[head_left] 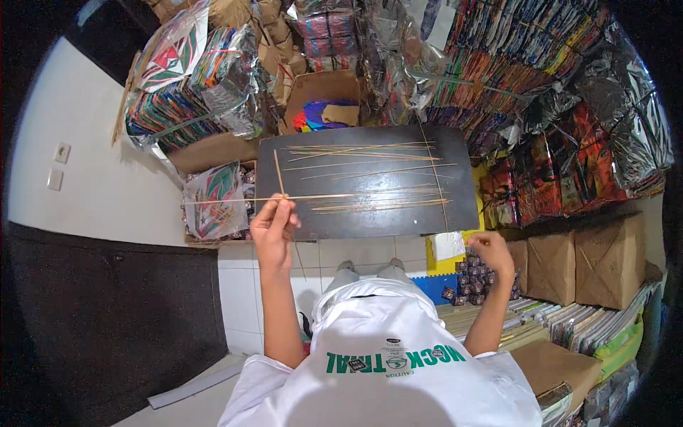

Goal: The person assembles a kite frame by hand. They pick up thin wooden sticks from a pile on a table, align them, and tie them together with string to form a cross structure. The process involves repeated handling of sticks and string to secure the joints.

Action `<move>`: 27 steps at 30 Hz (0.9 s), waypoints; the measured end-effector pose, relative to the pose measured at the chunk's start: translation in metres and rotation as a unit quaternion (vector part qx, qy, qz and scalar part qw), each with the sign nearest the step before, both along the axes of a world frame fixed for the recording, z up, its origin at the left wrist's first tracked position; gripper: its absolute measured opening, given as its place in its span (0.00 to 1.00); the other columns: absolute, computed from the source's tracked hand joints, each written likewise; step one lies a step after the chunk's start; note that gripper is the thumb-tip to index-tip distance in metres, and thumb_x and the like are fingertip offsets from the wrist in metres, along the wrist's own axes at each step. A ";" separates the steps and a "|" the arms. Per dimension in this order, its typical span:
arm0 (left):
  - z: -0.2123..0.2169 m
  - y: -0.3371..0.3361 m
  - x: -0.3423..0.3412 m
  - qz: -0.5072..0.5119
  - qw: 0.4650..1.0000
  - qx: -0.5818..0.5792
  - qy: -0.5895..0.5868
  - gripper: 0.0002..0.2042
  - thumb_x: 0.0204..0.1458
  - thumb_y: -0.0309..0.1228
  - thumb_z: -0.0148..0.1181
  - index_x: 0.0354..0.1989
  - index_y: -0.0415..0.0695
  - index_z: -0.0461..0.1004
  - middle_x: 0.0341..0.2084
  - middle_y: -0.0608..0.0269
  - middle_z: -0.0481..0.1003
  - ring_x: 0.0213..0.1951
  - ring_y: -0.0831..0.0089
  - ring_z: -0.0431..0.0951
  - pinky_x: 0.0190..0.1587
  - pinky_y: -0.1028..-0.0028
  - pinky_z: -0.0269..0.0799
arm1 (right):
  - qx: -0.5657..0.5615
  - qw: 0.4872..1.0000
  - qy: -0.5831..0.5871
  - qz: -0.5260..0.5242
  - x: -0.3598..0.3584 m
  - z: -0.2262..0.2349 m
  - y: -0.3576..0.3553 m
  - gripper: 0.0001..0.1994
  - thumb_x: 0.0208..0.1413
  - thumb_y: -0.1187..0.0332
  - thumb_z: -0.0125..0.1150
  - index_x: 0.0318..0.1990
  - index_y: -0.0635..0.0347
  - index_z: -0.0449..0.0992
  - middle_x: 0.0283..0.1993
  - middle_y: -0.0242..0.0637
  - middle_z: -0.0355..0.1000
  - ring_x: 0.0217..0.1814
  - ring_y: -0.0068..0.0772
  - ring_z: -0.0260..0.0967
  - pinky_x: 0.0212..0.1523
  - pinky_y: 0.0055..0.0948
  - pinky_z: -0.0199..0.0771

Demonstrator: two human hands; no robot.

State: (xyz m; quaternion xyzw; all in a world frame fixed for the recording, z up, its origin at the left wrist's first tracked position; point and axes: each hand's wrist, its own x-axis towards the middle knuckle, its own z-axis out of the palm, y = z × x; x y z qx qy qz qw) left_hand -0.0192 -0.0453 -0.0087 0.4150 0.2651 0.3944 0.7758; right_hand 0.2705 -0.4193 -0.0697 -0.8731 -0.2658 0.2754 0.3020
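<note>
My left hand (272, 226) is raised at the near left edge of the dark table (370, 226), closed in a pinch where two thin bamboo sticks (235, 201) cross. One stick lies level from left to right; the other slants up past the fingertips, and a thin end hangs below the hand. Off the table's near right corner, my right hand (492, 252) is held with its fingers curled together. Whatever is in it, if anything, is too small to make out. Several loose bamboo sticks (384, 206) lie across the tabletop in rough rows.
A thin cord (432, 165) crosses the table's right end. Left of the table, an open box (249, 178) holds small wrapped items under a plastic bag (213, 203). Tall stacks of folded, plastic-wrapped material (491, 78) line the back and right. Brown cartons (608, 263) stand at the right.
</note>
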 end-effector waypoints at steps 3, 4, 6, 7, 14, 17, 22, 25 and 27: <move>0.004 -0.005 0.005 0.009 0.999 0.005 0.033 0.07 0.58 0.24 0.61 0.43 0.36 0.77 0.35 0.62 0.78 0.28 0.79 0.75 0.29 0.78 0.74 | -0.104 0.994 0.036 0.018 -0.017 -0.009 -0.006 0.09 0.56 0.66 0.63 0.40 0.60 0.83 0.38 0.46 0.79 0.41 0.40 0.78 0.46 0.35 0.74; 0.004 -0.009 0.010 -0.001 0.999 0.021 0.038 0.07 0.58 0.24 0.61 0.42 0.35 0.78 0.35 0.62 0.78 0.27 0.79 0.75 0.28 0.79 0.74 | -0.128 0.990 0.055 0.014 -0.025 -0.008 0.000 0.10 0.55 0.66 0.63 0.42 0.59 0.83 0.41 0.49 0.79 0.45 0.43 0.78 0.50 0.36 0.74; 0.005 -0.019 0.023 -0.026 0.997 0.044 0.053 0.07 0.57 0.25 0.61 0.40 0.35 0.79 0.35 0.62 0.79 0.26 0.80 0.75 0.28 0.79 0.74 | -0.045 0.997 -0.058 0.038 -0.040 -0.011 0.018 0.17 0.55 0.66 0.62 0.51 0.61 0.77 0.54 0.50 0.73 0.58 0.46 0.70 0.60 0.37 0.66; 0.007 -0.025 0.028 -0.040 0.996 0.054 0.065 0.07 0.57 0.25 0.61 0.39 0.34 0.79 0.34 0.62 0.79 0.26 0.80 0.75 0.28 0.79 0.74 | -0.003 0.992 -0.113 0.050 -0.050 -0.013 0.031 0.21 0.56 0.66 0.62 0.56 0.62 0.74 0.61 0.50 0.69 0.65 0.47 0.66 0.65 0.38 0.62; 0.023 -0.068 0.054 -0.133 0.982 0.085 0.102 0.06 0.56 0.24 0.62 0.37 0.34 0.80 0.31 0.63 0.79 0.26 0.81 0.75 0.28 0.80 0.72 | 0.369 0.926 0.042 0.073 -0.120 0.047 0.151 0.20 0.64 0.68 0.51 0.62 0.63 0.67 0.66 0.46 0.65 0.70 0.38 0.59 0.68 0.35 0.56; 0.015 -0.071 0.056 -0.135 0.982 0.099 0.089 0.05 0.55 0.23 0.63 0.37 0.34 0.80 0.34 0.63 0.79 0.26 0.82 0.74 0.28 0.81 0.72 | 0.400 0.897 0.165 0.086 -0.134 0.052 0.168 0.17 0.66 0.67 0.48 0.60 0.62 0.69 0.58 0.42 0.70 0.56 0.29 0.67 0.57 0.29 0.64; 0.013 -0.067 0.047 -0.097 0.975 0.141 0.139 0.05 0.55 0.22 0.63 0.38 0.34 0.81 0.36 0.62 0.80 0.26 0.83 0.74 0.28 0.81 0.71 | 0.336 0.917 0.179 0.118 -0.143 0.083 0.166 0.13 0.66 0.68 0.48 0.53 0.61 0.73 0.35 0.30 0.74 0.28 0.15 0.59 0.30 0.22 0.63; 0.010 -0.069 0.045 -0.105 0.966 0.172 0.162 0.06 0.55 0.23 0.63 0.39 0.35 0.81 0.36 0.62 0.80 0.25 0.83 0.74 0.28 0.82 0.71 | 0.335 0.923 0.157 0.108 -0.147 0.084 0.165 0.11 0.65 0.69 0.49 0.48 0.61 0.76 0.29 0.27 0.72 0.24 0.14 0.58 0.25 0.23 0.61; 0.006 -0.071 0.045 -0.107 0.963 0.188 0.161 0.06 0.55 0.24 0.64 0.39 0.35 0.82 0.36 0.62 0.80 0.25 0.83 0.74 0.28 0.83 0.70 | 0.319 0.928 0.154 0.119 -0.148 0.088 0.166 0.11 0.65 0.70 0.49 0.46 0.62 0.77 0.28 0.28 0.72 0.23 0.13 0.58 0.24 0.22 0.60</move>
